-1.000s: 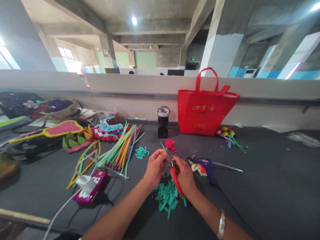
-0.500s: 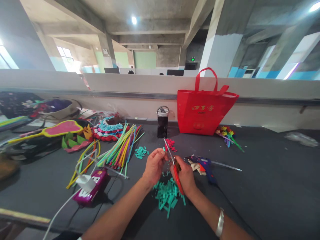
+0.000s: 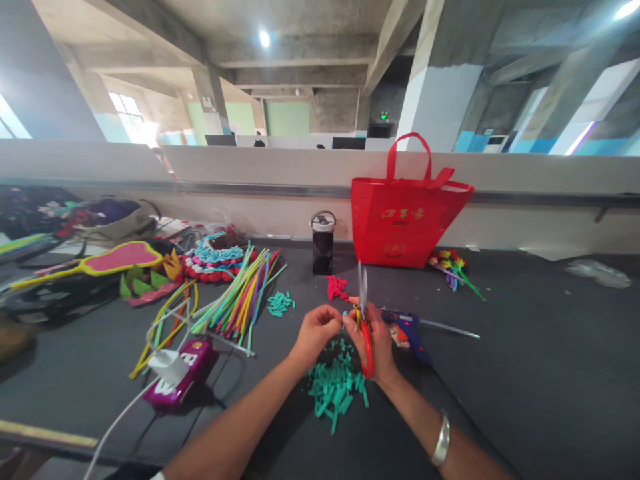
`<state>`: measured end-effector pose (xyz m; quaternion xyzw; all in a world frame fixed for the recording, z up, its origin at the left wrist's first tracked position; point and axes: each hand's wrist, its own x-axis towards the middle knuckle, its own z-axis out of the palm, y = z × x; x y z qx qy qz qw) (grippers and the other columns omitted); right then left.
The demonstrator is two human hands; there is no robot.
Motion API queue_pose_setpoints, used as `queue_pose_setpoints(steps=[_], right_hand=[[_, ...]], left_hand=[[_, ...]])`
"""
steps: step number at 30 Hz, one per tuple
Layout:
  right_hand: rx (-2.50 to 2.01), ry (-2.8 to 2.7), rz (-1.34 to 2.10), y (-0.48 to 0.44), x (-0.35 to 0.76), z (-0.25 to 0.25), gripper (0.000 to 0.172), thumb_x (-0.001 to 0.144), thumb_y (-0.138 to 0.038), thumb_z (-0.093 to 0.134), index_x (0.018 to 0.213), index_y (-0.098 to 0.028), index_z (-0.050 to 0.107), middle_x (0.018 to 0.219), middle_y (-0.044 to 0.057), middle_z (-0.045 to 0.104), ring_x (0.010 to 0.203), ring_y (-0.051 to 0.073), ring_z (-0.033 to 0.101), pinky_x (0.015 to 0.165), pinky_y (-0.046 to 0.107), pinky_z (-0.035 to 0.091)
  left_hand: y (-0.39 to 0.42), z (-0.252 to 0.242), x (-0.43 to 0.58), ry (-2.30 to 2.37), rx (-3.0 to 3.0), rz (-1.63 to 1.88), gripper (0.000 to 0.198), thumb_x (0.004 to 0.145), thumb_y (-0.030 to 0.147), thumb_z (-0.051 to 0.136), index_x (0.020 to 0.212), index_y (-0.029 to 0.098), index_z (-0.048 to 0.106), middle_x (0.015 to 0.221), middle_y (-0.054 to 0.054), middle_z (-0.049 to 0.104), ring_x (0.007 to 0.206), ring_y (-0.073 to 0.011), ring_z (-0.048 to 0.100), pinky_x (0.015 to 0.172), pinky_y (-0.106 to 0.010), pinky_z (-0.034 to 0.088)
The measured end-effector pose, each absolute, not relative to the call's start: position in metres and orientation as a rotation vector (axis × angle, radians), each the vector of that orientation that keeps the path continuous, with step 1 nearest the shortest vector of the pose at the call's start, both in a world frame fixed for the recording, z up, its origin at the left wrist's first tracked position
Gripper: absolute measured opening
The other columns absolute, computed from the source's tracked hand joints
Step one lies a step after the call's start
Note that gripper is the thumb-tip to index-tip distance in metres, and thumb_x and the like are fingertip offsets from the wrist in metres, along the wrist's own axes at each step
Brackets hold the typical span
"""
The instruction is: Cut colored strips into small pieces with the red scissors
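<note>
Scissors with red handles (image 3: pixel 367 343) stand in my right hand (image 3: pixel 377 343), blades pointing up and away. My left hand (image 3: pixel 316 333) is pinched just left of it, its fingertips near a tiny teal piece (image 3: pixel 345 315) between the two hands. Whether one or both hands hold that piece is too small to tell. Below the hands lies a pile of teal strips (image 3: pixel 336 390). Beyond them sit a small heap of red pieces (image 3: pixel 337 287) and, to the left, a small heap of teal pieces (image 3: pixel 281 304).
A glue gun (image 3: pixel 413 333) lies right of my hands. Behind are a black cup (image 3: pixel 323 252) and a red bag (image 3: pixel 407 223). At left are colourful pipe cleaners (image 3: pixel 245 293), a purple power strip (image 3: pixel 183 377) with a white cable, and flower crafts (image 3: pixel 217 257).
The scissors have swung from leaning left to nearly upright, away from my left fingertips. Both hands have shifted slightly right, and their fingertips now meet around the small piece.
</note>
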<state>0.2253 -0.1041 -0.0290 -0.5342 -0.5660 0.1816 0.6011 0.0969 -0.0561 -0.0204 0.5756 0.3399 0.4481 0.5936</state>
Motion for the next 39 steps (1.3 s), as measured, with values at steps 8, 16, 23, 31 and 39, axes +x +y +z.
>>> queue_pose_setpoints(steps=[8, 16, 23, 31, 39], right_hand=[[-1.269, -1.270, 0.422, -0.102, 0.226, -0.030, 0.032, 0.082, -0.029, 0.056, 0.113, -0.020, 0.056, 0.081, -0.001, 0.060, 0.070, 0.013, 0.058, 0.070, 0.025, 0.049], [-1.228, -1.192, 0.514, -0.100, 0.225, -0.030, 0.033, 0.079, -0.027, 0.055, 0.111, -0.019, 0.057, 0.076, -0.002, 0.058, 0.059, 0.011, 0.053, 0.056, 0.022, 0.047], [-1.164, -1.236, 0.546, -0.103, 0.227, -0.025, 0.032, 0.081, -0.030, 0.054, 0.111, -0.020, 0.055, 0.076, -0.002, 0.057, 0.058, 0.010, 0.053, 0.055, 0.022, 0.047], [-1.140, -1.301, 0.580, -0.107, 0.226, -0.025, 0.031, 0.086, -0.033, 0.053, 0.115, -0.021, 0.051, 0.081, -0.002, 0.057, 0.062, 0.011, 0.053, 0.061, 0.023, 0.049], [-1.436, -1.489, 0.216, -0.103, 0.224, -0.036, 0.034, 0.085, -0.027, 0.049, 0.118, -0.017, 0.052, 0.108, 0.010, 0.063, 0.097, 0.021, 0.061, 0.087, 0.036, 0.049]], left_hand=[[-0.061, -0.015, 0.097, 1.033, 1.994, 1.158, 0.007, 0.071, 0.018, 0.055, 0.065, 0.016, 0.058, 0.062, 0.000, 0.058, 0.059, -0.0124, 0.051, 0.059, -0.024, 0.038], [-0.059, -0.015, 0.097, 0.956, 1.780, 1.040, 0.009, 0.071, 0.023, 0.056, 0.067, 0.017, 0.060, 0.062, 0.000, 0.057, 0.059, -0.0123, 0.049, 0.059, -0.024, 0.037], [-0.051, -0.017, 0.091, 0.670, 1.066, 0.779, 0.011, 0.068, 0.025, 0.063, 0.070, 0.014, 0.064, 0.059, -0.001, 0.057, 0.055, -0.0112, 0.050, 0.057, -0.024, 0.038], [-0.050, -0.013, 0.087, 0.585, 0.968, 0.711, 0.009, 0.064, 0.019, 0.070, 0.067, 0.012, 0.064, 0.058, 0.001, 0.055, 0.052, -0.0088, 0.050, 0.058, -0.024, 0.039], [-0.049, -0.009, 0.090, 0.499, 0.800, 1.083, 0.015, 0.069, 0.024, 0.071, 0.068, 0.014, 0.060, 0.060, 0.002, 0.054, 0.054, -0.0078, 0.048, 0.062, -0.024, 0.042]])
